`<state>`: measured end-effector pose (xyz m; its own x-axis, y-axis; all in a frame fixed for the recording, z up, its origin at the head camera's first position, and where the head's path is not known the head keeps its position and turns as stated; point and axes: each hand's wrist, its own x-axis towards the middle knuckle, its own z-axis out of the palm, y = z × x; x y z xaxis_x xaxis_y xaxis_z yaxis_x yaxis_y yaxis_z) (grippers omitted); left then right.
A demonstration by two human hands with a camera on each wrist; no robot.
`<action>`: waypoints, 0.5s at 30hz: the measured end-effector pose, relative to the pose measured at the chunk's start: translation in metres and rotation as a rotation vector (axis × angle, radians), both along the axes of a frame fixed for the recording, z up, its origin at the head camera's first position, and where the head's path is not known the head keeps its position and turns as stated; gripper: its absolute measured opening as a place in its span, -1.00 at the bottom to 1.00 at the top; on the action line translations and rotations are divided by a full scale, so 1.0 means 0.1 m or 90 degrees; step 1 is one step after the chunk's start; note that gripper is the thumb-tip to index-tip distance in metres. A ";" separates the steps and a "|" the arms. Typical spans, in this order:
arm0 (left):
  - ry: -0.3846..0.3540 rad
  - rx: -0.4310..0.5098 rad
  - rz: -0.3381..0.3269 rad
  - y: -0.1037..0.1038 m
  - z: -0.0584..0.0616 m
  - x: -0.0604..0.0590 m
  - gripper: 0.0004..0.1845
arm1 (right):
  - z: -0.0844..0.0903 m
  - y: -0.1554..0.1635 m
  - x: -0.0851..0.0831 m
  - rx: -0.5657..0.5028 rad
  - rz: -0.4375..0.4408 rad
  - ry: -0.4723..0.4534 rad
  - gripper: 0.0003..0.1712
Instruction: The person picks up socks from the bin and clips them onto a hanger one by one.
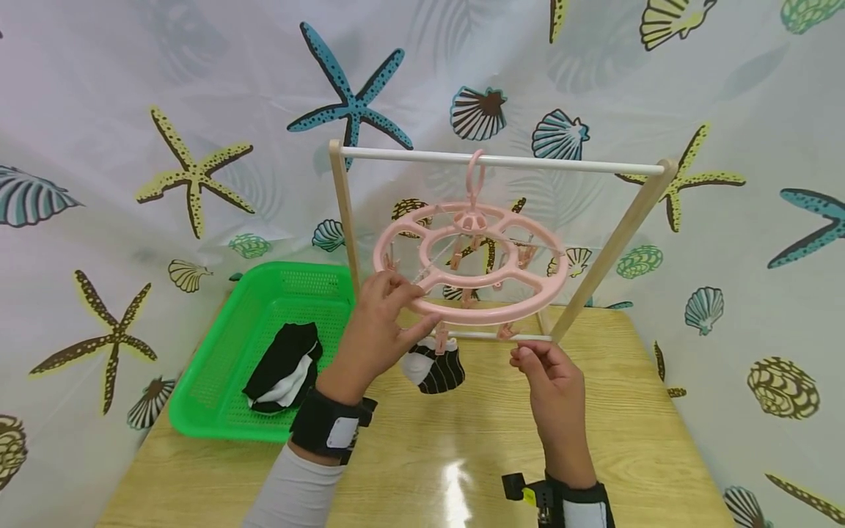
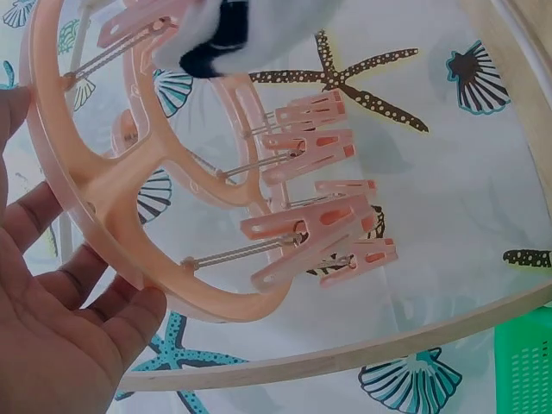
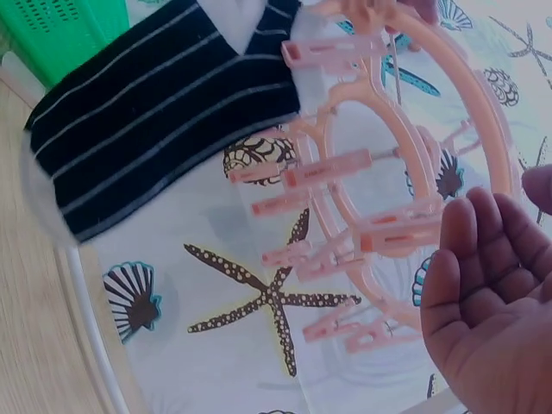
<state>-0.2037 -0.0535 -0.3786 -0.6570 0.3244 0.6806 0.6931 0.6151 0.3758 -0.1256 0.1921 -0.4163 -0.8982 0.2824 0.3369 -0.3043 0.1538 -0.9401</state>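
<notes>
Sea-print sheeting (image 1: 264,37) around a wooden worktop (image 1: 634,440).
Pale, faintly creased and slightly glossy, the sheeting rises behind the worktop and shows along both its sides, printed with blue starfish (image 1: 354,108), yellow starfish (image 1: 196,177), brown starfish (image 1: 116,336), fan-shaped shells (image 1: 478,114) and faint grey leaf shapes; the worktop is light yellow-brown with visible grain, and a bright white reflection (image 1: 455,491) gleams on its near part.

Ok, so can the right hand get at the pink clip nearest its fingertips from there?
Probably yes: the right hand looks empty, its fingertips are close to the pink clip, and nothing visible blocks the way.
</notes>
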 end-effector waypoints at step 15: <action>-0.007 -0.036 -0.019 -0.09 0.04 -0.04 -0.68 | 0.05 0.14 -0.20 0.100 0.125 -0.094 -0.47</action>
